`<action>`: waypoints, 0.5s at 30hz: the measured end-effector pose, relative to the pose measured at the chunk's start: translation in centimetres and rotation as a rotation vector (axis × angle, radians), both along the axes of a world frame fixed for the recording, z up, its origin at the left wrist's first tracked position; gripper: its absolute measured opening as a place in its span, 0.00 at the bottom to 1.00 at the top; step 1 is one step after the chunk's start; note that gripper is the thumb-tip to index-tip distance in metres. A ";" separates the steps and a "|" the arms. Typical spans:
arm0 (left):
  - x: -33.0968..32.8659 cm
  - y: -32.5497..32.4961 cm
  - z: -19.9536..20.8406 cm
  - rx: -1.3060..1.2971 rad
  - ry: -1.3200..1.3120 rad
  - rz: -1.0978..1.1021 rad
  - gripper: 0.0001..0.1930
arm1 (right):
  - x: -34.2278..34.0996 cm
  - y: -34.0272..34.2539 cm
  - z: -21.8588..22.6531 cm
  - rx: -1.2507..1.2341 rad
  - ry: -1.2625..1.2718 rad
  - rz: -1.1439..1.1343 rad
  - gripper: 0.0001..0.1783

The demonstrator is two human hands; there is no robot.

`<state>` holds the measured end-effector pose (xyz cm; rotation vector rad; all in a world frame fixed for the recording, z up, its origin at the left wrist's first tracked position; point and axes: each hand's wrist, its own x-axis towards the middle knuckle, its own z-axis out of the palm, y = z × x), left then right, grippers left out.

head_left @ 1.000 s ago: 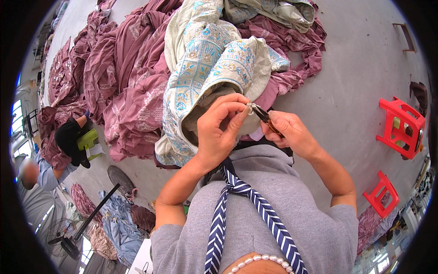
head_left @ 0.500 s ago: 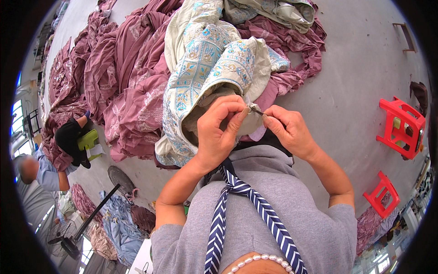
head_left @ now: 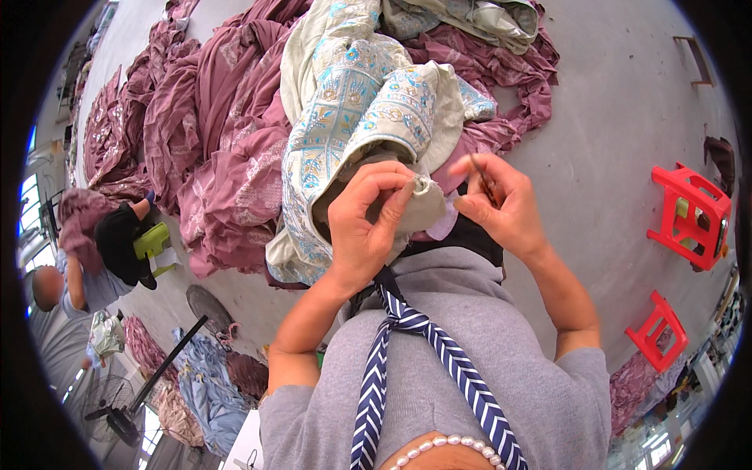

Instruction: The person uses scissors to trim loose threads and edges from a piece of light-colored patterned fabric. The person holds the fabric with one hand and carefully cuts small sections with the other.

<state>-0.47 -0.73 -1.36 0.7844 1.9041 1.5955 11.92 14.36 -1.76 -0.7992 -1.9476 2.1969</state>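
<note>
A pale grey-green embroidered cloth (head_left: pixel 337 121), patterned in blue and gold, lies bunched before me with an edge folded open. My left hand (head_left: pixel 366 215) pinches a gathered edge of this pale fabric between thumb and fingers, and a short flap hangs from the pinch. To its right, a hand's width or less away, my right hand (head_left: pixel 501 205) is raised and curled round a slim dark pointed tool (head_left: pixel 490 188). Fingers and motion blur partly hide the tool, so I cannot tell whether it is snips or tweezers. It stands apart from the cloth.
Heaps of mauve cloth (head_left: pixel 223 133) spread over the grey floor (head_left: pixel 603 141) beyond and to the left. Red plastic stools (head_left: pixel 689 215) stand at right. On the left, a person (head_left: pixel 78 282) handles mauve cloth near a green stool (head_left: pixel 151 241). Blue cloth (head_left: pixel 210 384) and a fan (head_left: pixel 117 415) are lower left.
My right hand has drawn the dark tool away from the pinched edge, up and to the right. My left hand keeps its pinch. The person at left has lifted mauve cloth.
</note>
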 end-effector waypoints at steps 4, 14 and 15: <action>-0.1 0.2 0.8 -0.060 0.248 -0.077 0.03 | -1.2 -0.1 0.0 0.111 -0.044 0.077 0.09; 1.2 -0.2 0.6 -0.125 0.169 0.031 0.04 | -0.5 -2.5 -1.4 0.158 0.032 -0.047 0.03; 1.0 -0.2 0.8 -0.139 0.207 0.055 0.04 | -0.7 -2.5 -1.1 0.170 0.057 -0.039 0.03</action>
